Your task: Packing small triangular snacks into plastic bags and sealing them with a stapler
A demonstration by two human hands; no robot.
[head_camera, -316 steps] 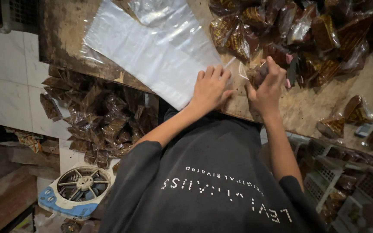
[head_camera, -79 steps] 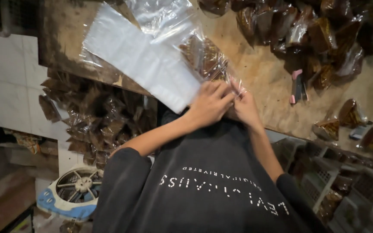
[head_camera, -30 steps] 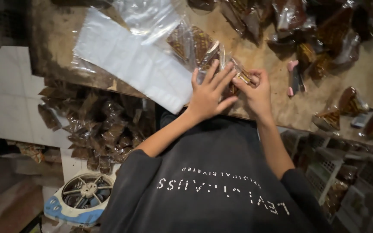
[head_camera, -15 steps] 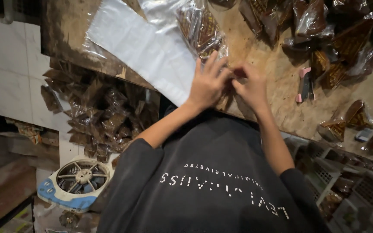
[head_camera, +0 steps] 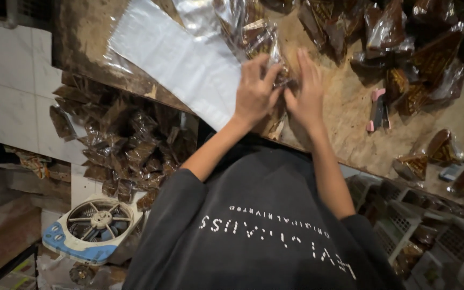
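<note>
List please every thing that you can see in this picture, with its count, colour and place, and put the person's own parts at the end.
clear plastic bag of brown snack packets: one, clear and brown, on the table under both hands
flat white plastic sheet: one, white, top left on the table
wrapped brown triangular snack packets: many, brown, top right on the table
heap of brown packets: many, brown, below the table's left edge
small pink tool: one, pink and dark, right of the hands
worn wooden table: one, brown
box fan: one, white and blue, bottom left
white baskets: several, bottom right
left hand: on the bag
right hand: on the bag
</note>
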